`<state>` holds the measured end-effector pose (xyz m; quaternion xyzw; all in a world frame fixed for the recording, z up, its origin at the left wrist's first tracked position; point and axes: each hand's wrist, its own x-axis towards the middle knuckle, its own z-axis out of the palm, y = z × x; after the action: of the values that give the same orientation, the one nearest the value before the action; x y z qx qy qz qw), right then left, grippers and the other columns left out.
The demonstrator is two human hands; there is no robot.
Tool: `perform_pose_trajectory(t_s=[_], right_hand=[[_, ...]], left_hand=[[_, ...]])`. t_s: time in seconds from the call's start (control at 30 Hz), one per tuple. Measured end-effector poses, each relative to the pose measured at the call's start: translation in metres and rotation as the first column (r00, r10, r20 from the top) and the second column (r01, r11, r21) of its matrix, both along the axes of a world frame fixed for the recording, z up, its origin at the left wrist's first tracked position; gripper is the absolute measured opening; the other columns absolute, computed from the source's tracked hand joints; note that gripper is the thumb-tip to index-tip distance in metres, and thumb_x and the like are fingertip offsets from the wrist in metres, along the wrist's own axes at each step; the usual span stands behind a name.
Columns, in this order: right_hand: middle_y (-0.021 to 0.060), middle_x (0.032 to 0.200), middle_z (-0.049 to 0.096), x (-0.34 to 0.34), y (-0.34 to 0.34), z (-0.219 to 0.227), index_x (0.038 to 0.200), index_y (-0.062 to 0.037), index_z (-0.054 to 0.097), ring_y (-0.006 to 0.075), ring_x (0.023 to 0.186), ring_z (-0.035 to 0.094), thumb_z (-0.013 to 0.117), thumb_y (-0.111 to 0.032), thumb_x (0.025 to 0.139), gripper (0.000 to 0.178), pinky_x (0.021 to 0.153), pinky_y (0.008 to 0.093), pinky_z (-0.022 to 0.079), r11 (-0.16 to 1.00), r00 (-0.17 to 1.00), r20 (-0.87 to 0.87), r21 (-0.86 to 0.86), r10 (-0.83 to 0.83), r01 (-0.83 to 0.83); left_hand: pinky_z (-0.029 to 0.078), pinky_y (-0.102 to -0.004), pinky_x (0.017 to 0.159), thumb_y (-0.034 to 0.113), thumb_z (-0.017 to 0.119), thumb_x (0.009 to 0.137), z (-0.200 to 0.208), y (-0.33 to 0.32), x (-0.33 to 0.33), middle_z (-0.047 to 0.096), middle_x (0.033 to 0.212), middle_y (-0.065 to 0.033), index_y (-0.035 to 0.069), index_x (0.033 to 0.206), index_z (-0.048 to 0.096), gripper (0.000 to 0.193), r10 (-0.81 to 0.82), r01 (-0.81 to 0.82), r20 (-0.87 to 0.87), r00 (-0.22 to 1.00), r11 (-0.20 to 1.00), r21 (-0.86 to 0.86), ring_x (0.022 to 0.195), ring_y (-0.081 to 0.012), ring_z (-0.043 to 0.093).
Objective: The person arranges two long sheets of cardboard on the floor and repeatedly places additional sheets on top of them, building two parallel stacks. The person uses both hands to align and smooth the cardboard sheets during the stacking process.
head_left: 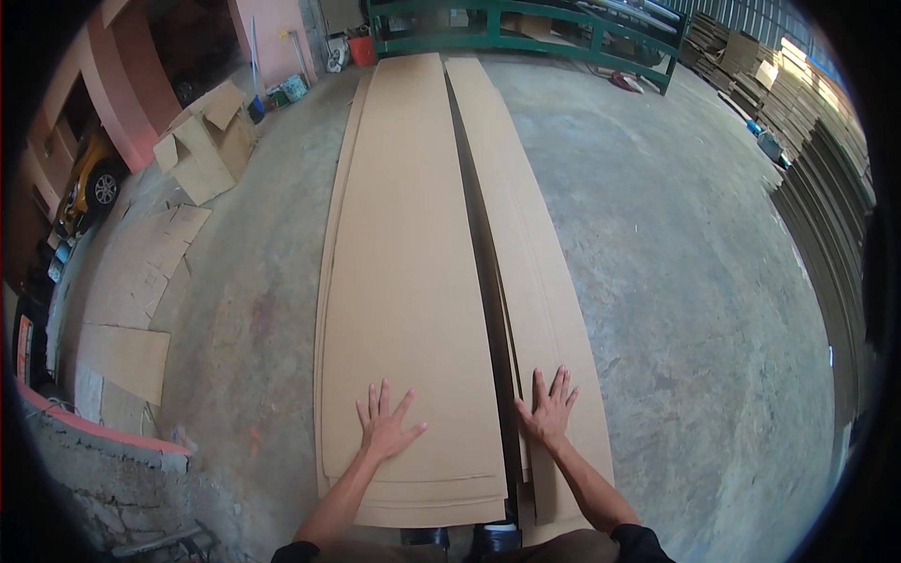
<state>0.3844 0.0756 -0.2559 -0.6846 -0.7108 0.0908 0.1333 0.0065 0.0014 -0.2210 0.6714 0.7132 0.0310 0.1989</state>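
Two long stacks of brown cardboard sheets stretch away from me, side by side, with a dark narrow gap between them. On the wider left cardboard stack (408, 253) my left hand (383, 433) lies flat, fingers spread. My right hand (548, 413) rests on the narrower right cardboard stack (535, 253), near its inner edge, with the fingers stretched out. Neither hand grips anything. The sheets' edges are slightly uneven along the left side and at the near end. My dark shoes (496, 539) show below the near edge.
A green metal frame (526, 39) stands beyond the far ends. To the left are an open cardboard box (208, 145), flattened cardboard (131, 272) and a yellow vehicle (92, 178). Stacked cardboard (826, 225) lines the right side. A red bucket (361, 51) sits at the back.
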Motion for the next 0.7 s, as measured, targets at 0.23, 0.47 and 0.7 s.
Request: perform_pose_trajectory(t_s=[0.23,0.47,0.7], right_hand=[[0.034,0.177,0.015,0.003,-0.001,0.0,0.17,-0.0237,0.038,0.0483,0.166,0.012,0.067,-0.069,0.093,0.094,0.126,0.0764,0.009,1.0,1.0,-0.006,-0.014,0.008,-0.008],[0.0378,0.172,0.022,0.017,0.029,0.042,0.167,-0.012,0.039,0.0512,0.162,0.022,0.072,-0.064,0.094,0.096,0.127,0.0693,0.023,0.988,0.951,-0.306,-0.156,-0.038,-0.01],[0.037,0.174,0.018,-0.007,0.074,0.139,0.168,-0.0094,0.036,0.0546,0.162,0.018,0.074,-0.043,0.101,0.084,0.126,0.0724,0.019,0.955,0.943,-0.326,0.296,0.068,0.034]], left_hand=[[-0.002,-0.0776,0.125,0.076,0.065,0.091,0.003,-0.002,0.001,-0.001,0.182,-0.0232,0.04,0.172,0.031,0.095,0.007,-0.007,0.018,1.0,1.0,-0.012,0.166,-0.0505,-0.007],[0.021,-0.0612,0.131,0.061,0.071,0.097,0.027,0.019,-0.04,0.011,0.179,-0.0278,0.023,0.169,0.042,0.087,-0.124,0.238,0.406,0.906,0.94,-0.245,0.164,-0.0497,0.015],[0.021,-0.0597,0.131,0.052,0.071,0.1,0.123,0.053,0.003,0.013,0.179,-0.0278,0.021,0.168,0.042,0.08,-0.14,0.02,0.376,0.916,0.952,0.305,0.164,-0.0483,0.016]])
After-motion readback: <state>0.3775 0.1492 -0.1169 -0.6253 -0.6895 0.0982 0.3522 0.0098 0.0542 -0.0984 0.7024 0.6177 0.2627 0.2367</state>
